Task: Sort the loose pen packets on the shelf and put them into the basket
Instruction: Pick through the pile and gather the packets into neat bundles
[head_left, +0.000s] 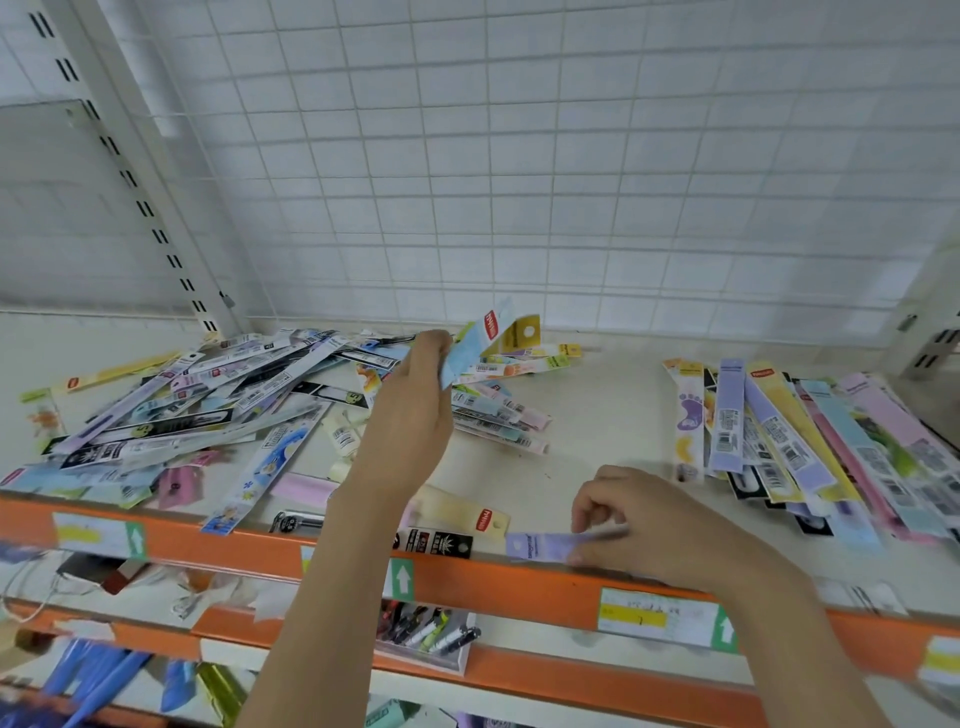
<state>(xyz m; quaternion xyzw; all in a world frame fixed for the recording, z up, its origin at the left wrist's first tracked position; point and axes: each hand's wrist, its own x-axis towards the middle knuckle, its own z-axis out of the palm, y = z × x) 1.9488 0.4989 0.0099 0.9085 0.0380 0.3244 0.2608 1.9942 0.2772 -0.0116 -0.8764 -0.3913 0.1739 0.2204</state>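
The loose pen packets (208, 395) lie in a tangled heap on the shelf (597, 415), at its back left, while a neater fan of sorted packets (810, 447) rests at the shelf's right end. The left hand (415, 400) is raised above the heap's right edge, fingers curled round a small bunch of held packets (493, 338) that stick up past the fingertips. The right hand (649, 514) sits at the shelf's front edge, pinching a lilac packet (540, 545) against the orange front rail (519, 577). A yellow packet (467, 512) and a black packet (436, 543) lie just left of it on the same edge. The likely trouble is at that edge: the lilac packet overhangs the rail, so a slack pinch could let it drop to the lower shelf (426, 639), where other pens already lie. The upright bunch looks loosely gathered and could splay or shed a packet back into the heap. No basket shows anywhere in view, so its place cannot be told. Packet prints are too blurred to read, the right fan runs off the frame, and how many packets the left hand holds is unclear.
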